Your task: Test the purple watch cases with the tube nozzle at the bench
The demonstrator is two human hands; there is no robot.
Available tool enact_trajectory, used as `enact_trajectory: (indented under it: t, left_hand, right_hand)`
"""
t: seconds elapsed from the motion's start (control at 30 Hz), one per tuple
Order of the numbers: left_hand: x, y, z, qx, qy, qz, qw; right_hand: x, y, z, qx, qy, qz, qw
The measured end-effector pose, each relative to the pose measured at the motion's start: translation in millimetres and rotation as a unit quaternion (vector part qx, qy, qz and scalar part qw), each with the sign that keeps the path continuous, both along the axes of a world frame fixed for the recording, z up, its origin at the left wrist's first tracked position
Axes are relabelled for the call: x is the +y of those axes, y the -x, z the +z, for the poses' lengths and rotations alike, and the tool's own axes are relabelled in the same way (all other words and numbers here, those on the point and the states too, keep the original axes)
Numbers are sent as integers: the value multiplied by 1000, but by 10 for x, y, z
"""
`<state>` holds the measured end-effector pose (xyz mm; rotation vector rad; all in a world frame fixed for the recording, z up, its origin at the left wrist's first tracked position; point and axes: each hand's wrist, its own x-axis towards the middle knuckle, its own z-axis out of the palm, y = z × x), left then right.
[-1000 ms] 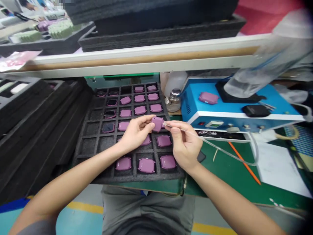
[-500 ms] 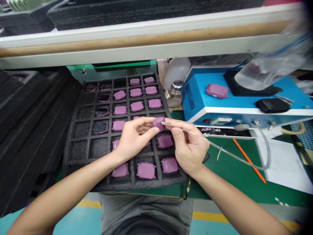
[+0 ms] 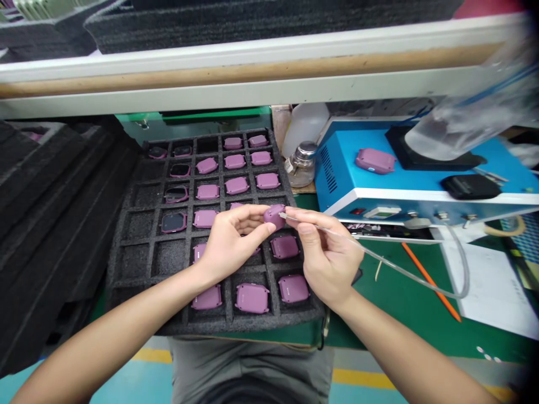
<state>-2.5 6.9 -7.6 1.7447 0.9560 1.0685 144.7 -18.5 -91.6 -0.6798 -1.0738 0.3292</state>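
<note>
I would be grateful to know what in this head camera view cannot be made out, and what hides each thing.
- Most of the purple housing: covered by the fingers of the left hand and right hand.
- Foam tray cells under the left hand: covered by it.
- Tip of the thin tube: too small to make out.
- Clear bag: blurred, cut off by the right edge.

Plastic bag blurred; pink case part-hidden by L hand.

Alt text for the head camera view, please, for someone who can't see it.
The left hand holds a purple watch-like casing while the right hand holds a thin clear tube to its edge. Below lies a black foam tray of similar casings, beside a blue bench unit.
</note>
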Motion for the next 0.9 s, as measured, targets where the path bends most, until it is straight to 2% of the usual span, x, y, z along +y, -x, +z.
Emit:
enact_trajectory:
  t: [0.53, 0.9]
  left_hand:
    - [10, 4, -2, -5, -7, 2, 1000]
    - [19, 1, 81, 22, -40, 19, 999]
  right_hand:
    - [25, -10, 6, 9, -17, 30, 999]
    - [60, -1, 83, 13, -36, 43, 998]
